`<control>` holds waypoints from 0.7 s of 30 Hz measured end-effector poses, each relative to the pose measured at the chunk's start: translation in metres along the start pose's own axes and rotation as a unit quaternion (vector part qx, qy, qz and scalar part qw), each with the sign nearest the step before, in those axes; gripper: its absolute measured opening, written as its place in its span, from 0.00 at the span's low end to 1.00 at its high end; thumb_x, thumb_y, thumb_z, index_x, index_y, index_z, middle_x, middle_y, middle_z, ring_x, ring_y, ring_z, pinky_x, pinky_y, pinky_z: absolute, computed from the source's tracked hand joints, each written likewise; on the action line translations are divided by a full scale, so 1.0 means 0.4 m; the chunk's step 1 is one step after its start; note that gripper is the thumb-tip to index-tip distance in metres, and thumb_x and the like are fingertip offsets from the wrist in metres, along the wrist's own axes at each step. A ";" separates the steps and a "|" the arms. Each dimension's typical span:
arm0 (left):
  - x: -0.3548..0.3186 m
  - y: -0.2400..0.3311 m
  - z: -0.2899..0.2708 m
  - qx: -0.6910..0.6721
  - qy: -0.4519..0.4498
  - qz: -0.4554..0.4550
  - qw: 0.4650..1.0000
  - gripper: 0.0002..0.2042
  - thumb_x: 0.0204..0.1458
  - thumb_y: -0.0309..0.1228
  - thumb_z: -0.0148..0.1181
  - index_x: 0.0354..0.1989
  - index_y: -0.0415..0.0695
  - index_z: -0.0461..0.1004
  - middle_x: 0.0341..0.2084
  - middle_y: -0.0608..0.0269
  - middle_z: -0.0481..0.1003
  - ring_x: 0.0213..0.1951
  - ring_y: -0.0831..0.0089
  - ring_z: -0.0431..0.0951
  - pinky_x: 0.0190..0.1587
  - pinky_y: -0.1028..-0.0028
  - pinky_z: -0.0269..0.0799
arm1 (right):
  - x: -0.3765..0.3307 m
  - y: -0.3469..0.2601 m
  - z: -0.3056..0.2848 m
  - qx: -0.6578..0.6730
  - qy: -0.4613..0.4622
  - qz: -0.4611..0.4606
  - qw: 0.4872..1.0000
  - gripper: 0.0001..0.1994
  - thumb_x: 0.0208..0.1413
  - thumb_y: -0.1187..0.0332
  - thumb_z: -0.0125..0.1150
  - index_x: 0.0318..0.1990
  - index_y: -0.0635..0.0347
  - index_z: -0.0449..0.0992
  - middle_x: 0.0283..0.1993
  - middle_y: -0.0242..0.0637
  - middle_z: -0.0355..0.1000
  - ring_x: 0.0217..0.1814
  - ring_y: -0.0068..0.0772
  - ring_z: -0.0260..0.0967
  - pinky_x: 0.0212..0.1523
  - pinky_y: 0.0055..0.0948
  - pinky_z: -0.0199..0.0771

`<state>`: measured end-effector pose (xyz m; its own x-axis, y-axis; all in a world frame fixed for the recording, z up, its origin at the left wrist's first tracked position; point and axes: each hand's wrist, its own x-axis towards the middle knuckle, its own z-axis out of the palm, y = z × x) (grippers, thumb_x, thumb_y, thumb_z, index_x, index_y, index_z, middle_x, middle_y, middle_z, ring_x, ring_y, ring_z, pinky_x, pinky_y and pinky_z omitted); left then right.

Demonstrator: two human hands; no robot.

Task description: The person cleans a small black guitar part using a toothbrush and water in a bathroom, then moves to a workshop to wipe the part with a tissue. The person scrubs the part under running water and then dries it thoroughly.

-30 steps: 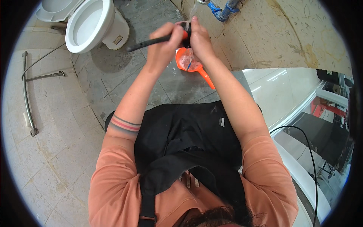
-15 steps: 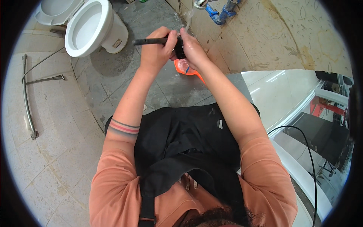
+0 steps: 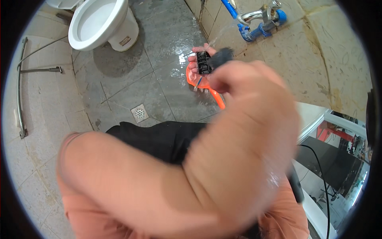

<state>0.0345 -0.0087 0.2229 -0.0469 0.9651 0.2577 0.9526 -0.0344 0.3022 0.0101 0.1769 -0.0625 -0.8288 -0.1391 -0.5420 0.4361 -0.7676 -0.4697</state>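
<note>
Left hand (image 3: 199, 59) cups a small black part (image 3: 204, 63) under running water — right hand (image 3: 234, 77), blurred, clamps a black brush (image 3: 221, 57) just above it.

Salmon-orange short-sleeve shirt (image 3: 75, 207) on the person, with a black apron (image 3: 159, 139) over the front. Forearms are bare, no gloves or watch showing. The near arm is pretty blurred, so finer details are hard to make out.

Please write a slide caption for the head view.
Left hand holds a dark brush at the black part in the right hand, above an orange scoop.
</note>
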 end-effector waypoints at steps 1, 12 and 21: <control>0.006 0.012 0.000 -0.003 -0.001 0.018 1.000 0.15 0.48 0.25 0.66 0.45 0.35 0.78 0.43 0.48 0.80 0.45 0.48 0.82 0.44 0.56 0.81 | 0.008 -0.003 -0.012 0.000 0.004 -0.019 1.000 0.22 0.78 0.49 0.54 0.63 0.57 0.75 0.53 0.41 0.80 0.54 0.38 0.79 0.56 0.40 0.81; 0.056 0.013 0.041 -0.025 0.008 0.055 0.998 0.14 0.48 0.21 0.66 0.46 0.39 0.81 0.46 0.49 0.80 0.49 0.48 0.82 0.48 0.55 0.81 | 0.014 -0.037 0.062 0.098 0.036 -0.076 0.992 0.33 0.80 0.43 0.39 0.66 0.68 0.72 0.61 0.56 0.79 0.55 0.52 0.82 0.53 0.45 0.87; -0.080 -0.282 0.331 -0.103 0.116 -0.218 0.964 0.15 0.51 0.22 0.70 0.49 0.45 0.83 0.46 0.53 0.81 0.49 0.47 0.82 0.49 0.57 0.81 | -0.022 -0.012 0.086 0.047 0.031 -0.143 0.988 0.32 0.78 0.37 0.44 0.65 0.58 0.73 0.62 0.50 0.78 0.64 0.48 0.77 0.68 0.49 0.76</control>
<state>-0.0316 -0.0014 0.0588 -0.5176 0.8165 0.2557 0.7489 0.2879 0.5969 0.0032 0.1604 -0.0317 -0.8896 0.1284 -0.4383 0.1497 -0.8246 -0.5455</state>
